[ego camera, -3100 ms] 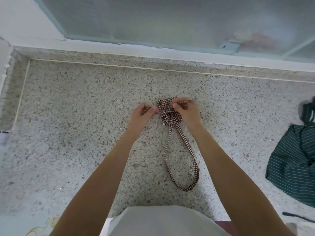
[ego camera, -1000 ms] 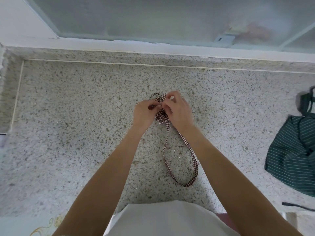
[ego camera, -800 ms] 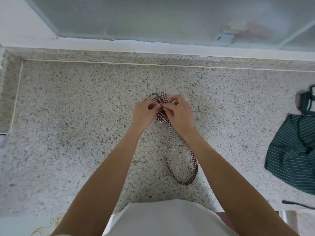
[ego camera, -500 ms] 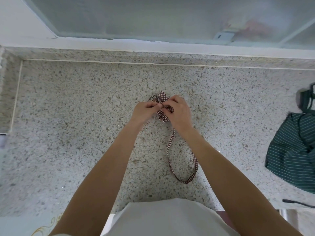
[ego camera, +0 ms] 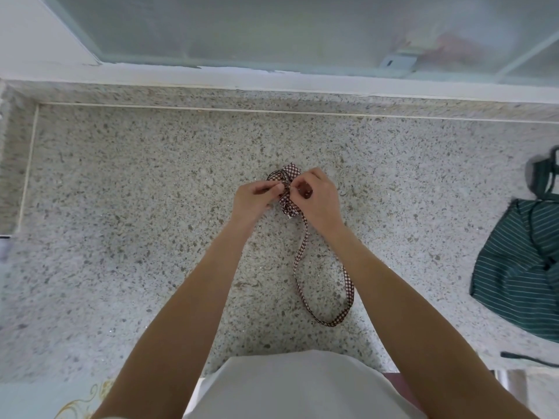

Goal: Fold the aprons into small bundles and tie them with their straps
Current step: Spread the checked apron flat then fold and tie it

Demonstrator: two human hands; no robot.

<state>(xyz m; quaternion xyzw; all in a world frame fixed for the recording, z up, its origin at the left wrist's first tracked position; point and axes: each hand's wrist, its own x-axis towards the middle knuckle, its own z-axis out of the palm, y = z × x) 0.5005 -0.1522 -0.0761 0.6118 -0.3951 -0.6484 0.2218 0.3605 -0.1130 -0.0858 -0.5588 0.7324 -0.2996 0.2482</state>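
Since the earliest frame the two hands have closed in from either side of the checked apron bundle until their fingertips almost meet over it, and the far strap end now shows as a small loop beyond the knuckles. The left hand pinches strap fabric at the bundle's left side; the right hand is curled round the bundle's right side, thumb and forefinger pinching at the knot. The bundle sits on the speckled counter near its middle. A long strap loop trails from it toward the person, lying slack.

Judgement: the cloth is light, soft and limp, so it will spring open if released before the knot is snug. Best hold is on the strap close to the knot. A green striped apron lies unfolded at the right, well apart.
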